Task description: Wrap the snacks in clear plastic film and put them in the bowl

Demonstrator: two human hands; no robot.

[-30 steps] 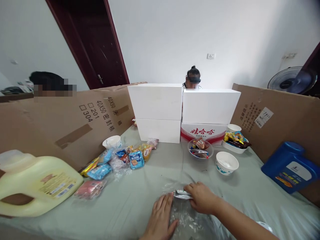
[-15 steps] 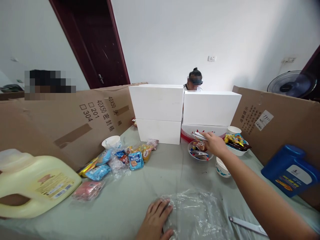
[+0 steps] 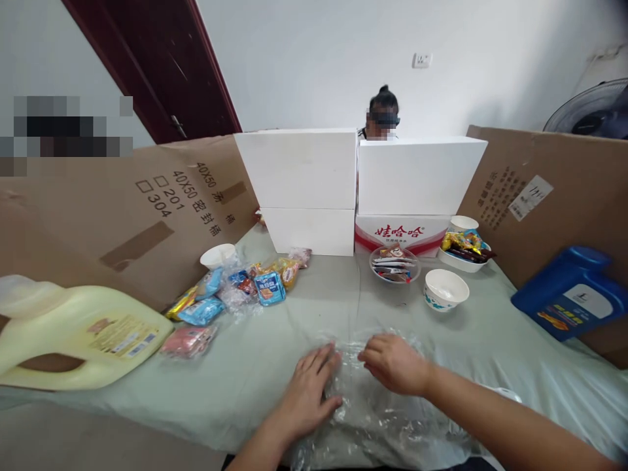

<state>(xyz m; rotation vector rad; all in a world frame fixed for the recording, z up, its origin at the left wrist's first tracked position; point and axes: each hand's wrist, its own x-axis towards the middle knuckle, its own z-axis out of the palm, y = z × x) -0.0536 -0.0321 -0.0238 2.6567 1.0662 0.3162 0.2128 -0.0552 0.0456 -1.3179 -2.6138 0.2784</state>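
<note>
pressing the clear plastic bag, left hand spread flat, right hand fingers curled.

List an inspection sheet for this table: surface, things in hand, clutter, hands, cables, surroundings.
Surface: table under a pale green cloth, creased.
Things in hand: clear plastic bag lying flat at the near edge.
Clutter: snack packets at left; glass bowl of packets; empty white bowl; dish of sweets; yellow jug and blue jug on their sides.
Hands: left hand flat on the bag; right hand on the bag, fingers curled.
Cables: nothing seen.
Surroundings: cardboard walls, stacked white boxes, a person behind them, dark door, fan.
</note>
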